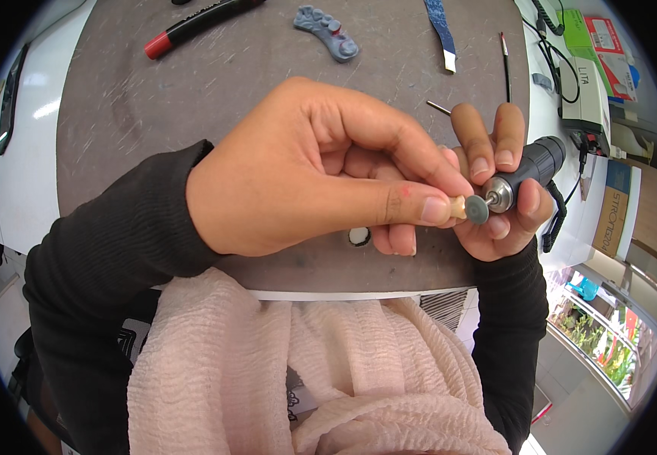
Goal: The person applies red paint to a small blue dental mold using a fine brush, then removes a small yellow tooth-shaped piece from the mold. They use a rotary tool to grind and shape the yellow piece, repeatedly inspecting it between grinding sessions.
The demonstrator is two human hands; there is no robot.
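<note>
Between the thumb and forefinger of my left hand (pixel 298 174) is a small cream-coloured piece (pixel 458 207), shaped like a dental crown and mostly covered by the fingertips. It meets or almost meets a grey grinding disc (pixel 477 209); whether they touch I cannot tell. The disc sits on a thin shank in the silver nose of a black rotary handpiece (pixel 537 165). My right hand (pixel 488 239) grips that handpiece near its nose, thumb below and fingers around it. Both hands are close together above the right front of the grey mat (pixel 139 114).
At the mat's far side lie a red-capped black marker (pixel 203 29), a grey-blue dental model (pixel 327 34) and a blue strip (pixel 440 34). A brush (pixel 506 64) and thin metal rod (pixel 439 108) lie right. A white control box (pixel 582 98) with cords stands beyond the mat's right edge.
</note>
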